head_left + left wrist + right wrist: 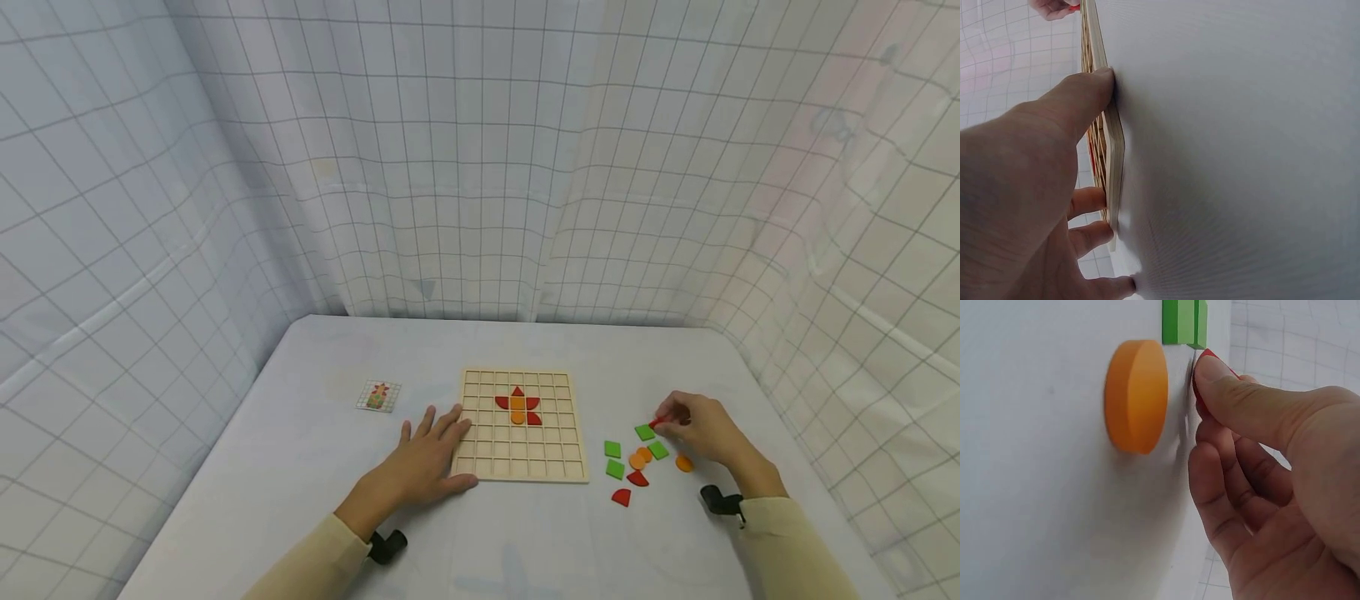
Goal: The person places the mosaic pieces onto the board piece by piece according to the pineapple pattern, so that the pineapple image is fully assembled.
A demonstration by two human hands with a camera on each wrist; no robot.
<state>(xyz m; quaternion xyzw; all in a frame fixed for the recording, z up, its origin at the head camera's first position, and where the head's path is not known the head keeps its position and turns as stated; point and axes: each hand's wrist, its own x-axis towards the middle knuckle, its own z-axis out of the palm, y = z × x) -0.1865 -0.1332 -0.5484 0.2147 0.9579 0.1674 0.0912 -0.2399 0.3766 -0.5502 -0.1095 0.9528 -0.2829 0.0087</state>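
My left hand (420,462) rests at the left side of a wooden grid board (558,467), fingers spread and fairly straight. In the left wrist view its thumb (1088,94) touches the board's edge. On the board sit an orange square (517,403), an orange disc (518,418) below it, and several red pieces (534,419) around them. To the right of the board, my right hand (701,425) pinches a red piece (657,422) between thumb and finger, just over a green square (645,432). The right wrist view shows the red piece (1199,394) partly hidden by the thumb.
Loose green squares (612,449), orange discs (637,462) and red quarter-round pieces (621,497) lie between board and right hand. One orange disc (684,463) lies apart, below that hand. A small picture card (378,396) lies left of the board. Gridded white curtains (465,167) enclose the table.
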